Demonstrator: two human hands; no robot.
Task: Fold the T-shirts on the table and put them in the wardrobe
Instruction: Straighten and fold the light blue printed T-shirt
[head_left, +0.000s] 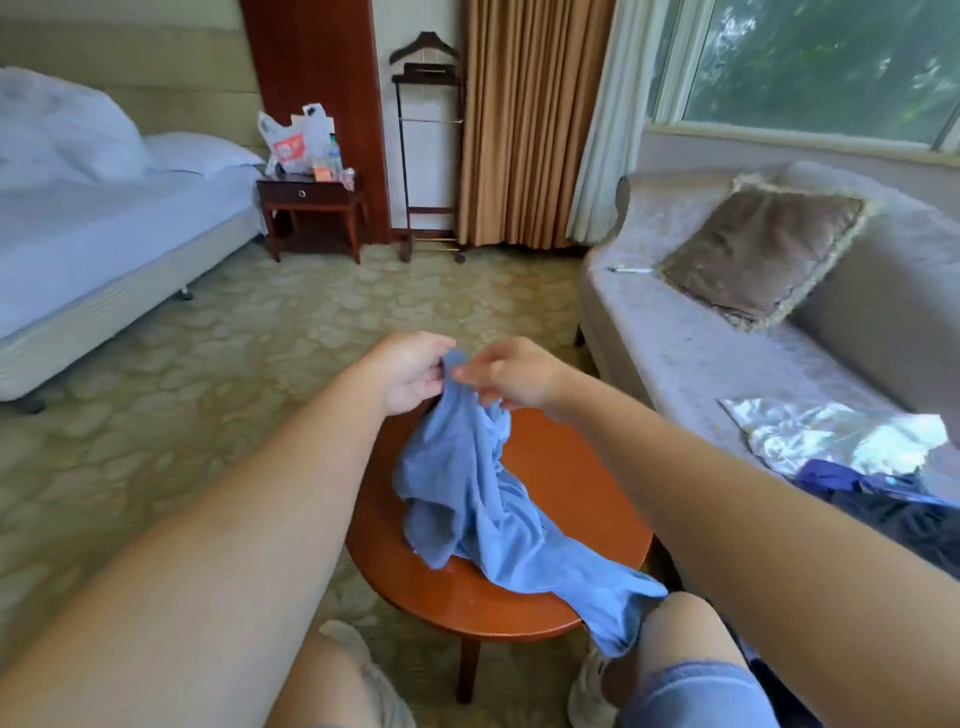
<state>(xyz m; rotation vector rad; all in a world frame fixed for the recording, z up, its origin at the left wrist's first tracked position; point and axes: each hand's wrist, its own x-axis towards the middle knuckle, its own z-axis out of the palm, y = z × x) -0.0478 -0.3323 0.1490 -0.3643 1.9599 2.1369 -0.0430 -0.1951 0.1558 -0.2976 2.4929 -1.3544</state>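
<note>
A light blue T-shirt (467, 499) hangs crumpled from both my hands down onto the round wooden table (566, 467), and its lower end trails off the near edge against my right knee. My left hand (410, 371) grips the top of the shirt above the table's far edge. My right hand (511, 374) pinches the same bunched top edge right beside it. The wardrobe is not in view.
A grey sofa (727, 353) stands at the right with a brown cushion (758, 254), a shiny silver bag (831, 431) and dark clothes (893, 504). A bed (104, 234) is at the left, a nightstand (311, 208) and valet stand (426, 150) behind. Carpet lies between.
</note>
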